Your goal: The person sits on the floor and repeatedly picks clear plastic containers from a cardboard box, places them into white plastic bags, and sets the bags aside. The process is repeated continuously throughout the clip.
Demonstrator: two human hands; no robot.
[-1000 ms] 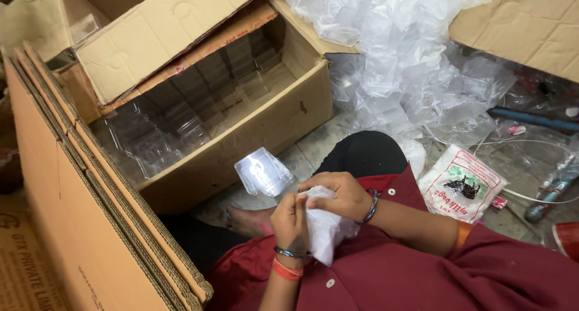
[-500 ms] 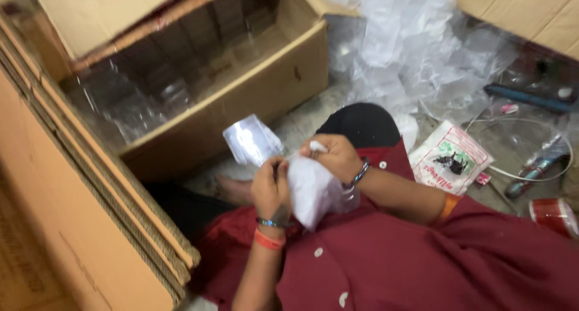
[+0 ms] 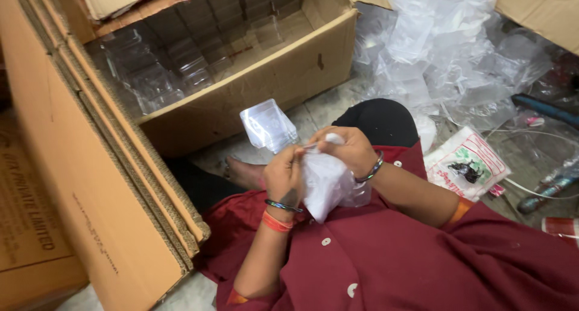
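Clear plastic container held above lap, just in front of open cardboard box. Left hand pinching container's lower edge; right hand closed on white cloth bunched between both hands. Risk: thin pinch grip could slip, container dropping toward foot. Loose plastic bags heaped beyond knee.

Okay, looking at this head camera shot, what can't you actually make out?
- Lower part of the clear plastic box: behind the left hand.
- The white cloth: partly covered by the right hand.
- Brown cardboard carton: cut by the top edge.
- Clear plastic pieces inside the carton: too blurred to count.
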